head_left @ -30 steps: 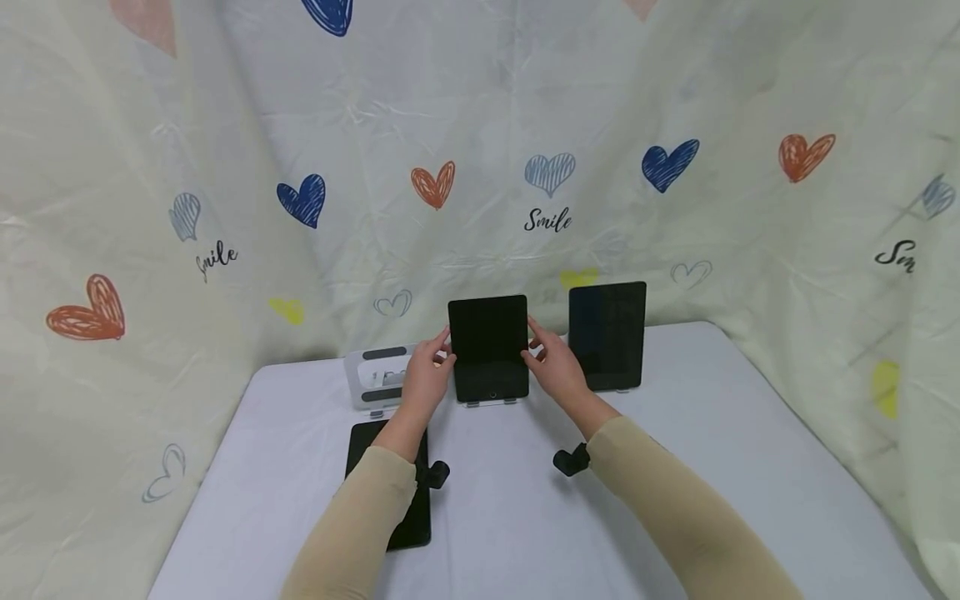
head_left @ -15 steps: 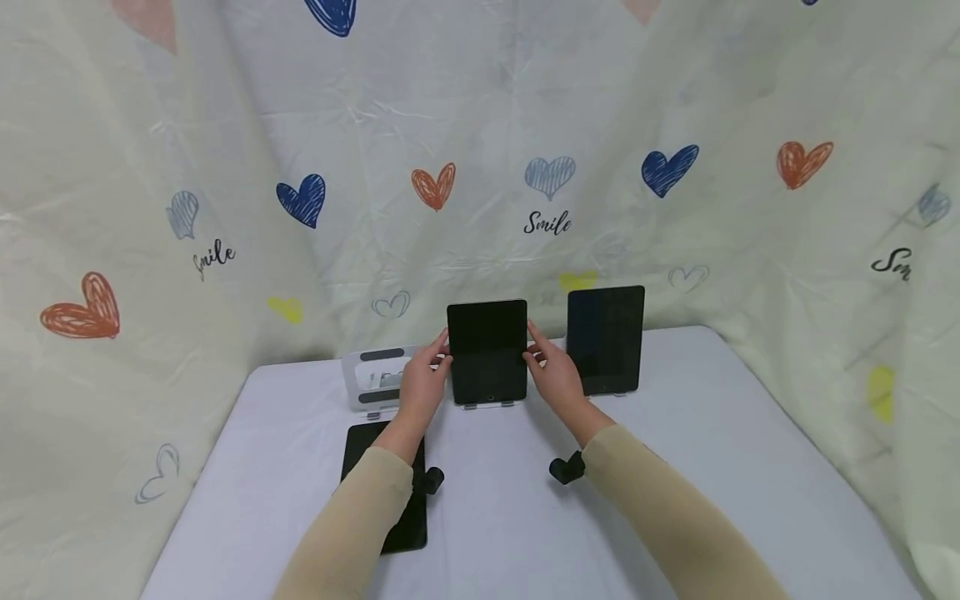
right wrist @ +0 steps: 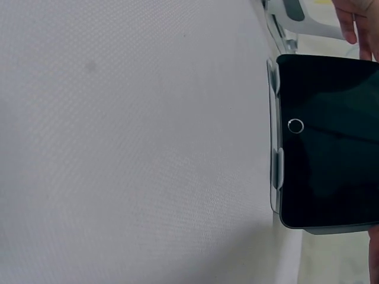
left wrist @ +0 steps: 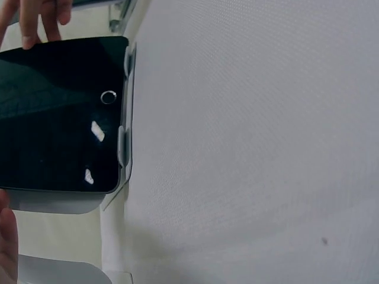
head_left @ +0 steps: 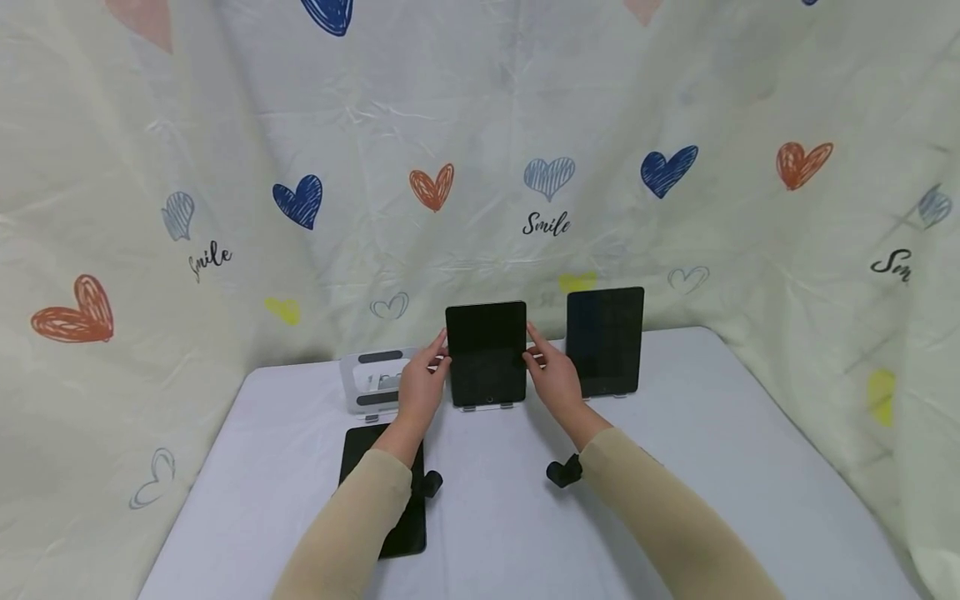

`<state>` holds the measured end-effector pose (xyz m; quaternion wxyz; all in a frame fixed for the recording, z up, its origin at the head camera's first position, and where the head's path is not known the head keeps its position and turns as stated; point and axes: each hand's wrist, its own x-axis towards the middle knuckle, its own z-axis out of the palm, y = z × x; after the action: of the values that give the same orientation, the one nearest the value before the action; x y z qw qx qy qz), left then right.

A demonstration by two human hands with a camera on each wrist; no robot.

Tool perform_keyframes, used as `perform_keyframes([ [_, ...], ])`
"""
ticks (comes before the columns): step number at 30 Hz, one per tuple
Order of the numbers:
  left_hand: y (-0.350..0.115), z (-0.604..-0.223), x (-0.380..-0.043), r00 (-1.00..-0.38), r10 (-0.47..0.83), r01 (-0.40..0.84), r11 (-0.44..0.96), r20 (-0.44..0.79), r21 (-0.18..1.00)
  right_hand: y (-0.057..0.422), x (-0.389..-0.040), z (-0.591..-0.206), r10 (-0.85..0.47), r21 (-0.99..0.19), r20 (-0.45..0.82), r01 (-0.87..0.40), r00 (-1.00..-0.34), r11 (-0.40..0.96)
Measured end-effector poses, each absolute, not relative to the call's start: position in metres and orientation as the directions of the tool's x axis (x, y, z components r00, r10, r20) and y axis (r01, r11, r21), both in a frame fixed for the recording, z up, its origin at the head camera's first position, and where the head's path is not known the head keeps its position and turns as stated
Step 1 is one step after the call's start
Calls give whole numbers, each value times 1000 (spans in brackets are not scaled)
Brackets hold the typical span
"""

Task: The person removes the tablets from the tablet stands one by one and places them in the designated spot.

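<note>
In the head view a black tablet (head_left: 486,354) leans upright on a clear stand (head_left: 487,407) at the back of the table, its round home button low on the front. My left hand (head_left: 422,383) holds its left edge, index finger stretched up along the side and thumb lower down. On the opposite edge my right hand (head_left: 557,375) holds it the same way. The left wrist view shows the tablet's bottom edge resting in the stand's two lips (left wrist: 122,145), with the right hand's fingers (left wrist: 28,29) at the far edge, some passing behind it.
A second tablet (head_left: 603,342) stands propped at the right. To the left is a grey-white stand (head_left: 378,398) with dark pads, bearing no tablet. Another tablet (head_left: 360,454) lies flat under my left forearm. A heart-printed curtain (head_left: 480,108) hangs behind the table.
Both hands stay at the tablet's side edges and the tablet stays on its stand. The whole view shifts slightly as the head moves.
</note>
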<state>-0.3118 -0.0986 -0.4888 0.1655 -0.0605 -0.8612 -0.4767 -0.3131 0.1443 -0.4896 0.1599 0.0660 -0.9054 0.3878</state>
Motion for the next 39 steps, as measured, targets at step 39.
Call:
perform_keyframes([
  [39,-100,-476,-287,-965,-16,232,415,262,880,163,-289,-465,-92,-856,161,-185,-983,482],
])
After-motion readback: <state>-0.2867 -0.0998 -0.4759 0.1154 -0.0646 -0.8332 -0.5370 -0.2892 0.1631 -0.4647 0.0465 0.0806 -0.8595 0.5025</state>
